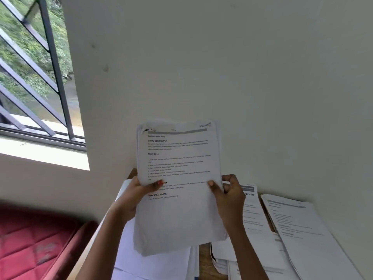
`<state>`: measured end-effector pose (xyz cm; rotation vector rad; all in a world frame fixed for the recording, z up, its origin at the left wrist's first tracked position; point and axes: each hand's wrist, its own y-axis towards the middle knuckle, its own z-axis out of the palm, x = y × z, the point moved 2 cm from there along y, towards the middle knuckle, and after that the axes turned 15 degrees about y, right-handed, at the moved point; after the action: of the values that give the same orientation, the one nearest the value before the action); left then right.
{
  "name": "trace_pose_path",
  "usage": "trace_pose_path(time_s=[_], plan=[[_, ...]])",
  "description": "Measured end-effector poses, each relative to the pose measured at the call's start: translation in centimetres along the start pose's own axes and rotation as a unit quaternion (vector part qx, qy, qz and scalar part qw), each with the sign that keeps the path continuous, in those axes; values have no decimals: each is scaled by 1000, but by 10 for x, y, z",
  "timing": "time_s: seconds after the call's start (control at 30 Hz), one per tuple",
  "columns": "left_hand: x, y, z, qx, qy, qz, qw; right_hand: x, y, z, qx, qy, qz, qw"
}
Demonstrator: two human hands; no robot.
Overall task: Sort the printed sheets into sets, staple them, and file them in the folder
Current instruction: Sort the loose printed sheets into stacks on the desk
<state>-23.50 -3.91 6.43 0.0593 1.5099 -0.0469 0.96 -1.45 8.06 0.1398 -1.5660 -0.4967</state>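
Thick stack of printed sheets (179, 178), upright, edges slightly uneven

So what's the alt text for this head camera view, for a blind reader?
The left hand and right hand hold up a stack of printed sheets by its side edges. Below, more sheets lie on the wooden table, by a pale wall and barred window.

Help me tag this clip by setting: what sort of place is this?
Probably a bedroom or home study corner: barred window onto trees, red quilted mattress, paper-strewn wooden table against the wall.
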Motion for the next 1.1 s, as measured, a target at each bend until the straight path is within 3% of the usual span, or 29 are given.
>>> trace_pose_path(time_s=[0.27,0.43,0.87,1.0,1.1], plan=[[17,-25,-36,-22,-43,-44,998,-29,-11,35,8,35,119,992],[25,-36,-57,-45,-61,-42,996,-33,-16,50,14,121,193,974],[24,-61,-85,-84,-103,-38,990,-40,-28,63,46,284,282,915],[23,-76,-103,-127,-113,-13,985,-52,-28,50,-25,242,293,925],[19,-86,-129,-186,-119,23,975,-70,-31,37,-47,145,302,941]])
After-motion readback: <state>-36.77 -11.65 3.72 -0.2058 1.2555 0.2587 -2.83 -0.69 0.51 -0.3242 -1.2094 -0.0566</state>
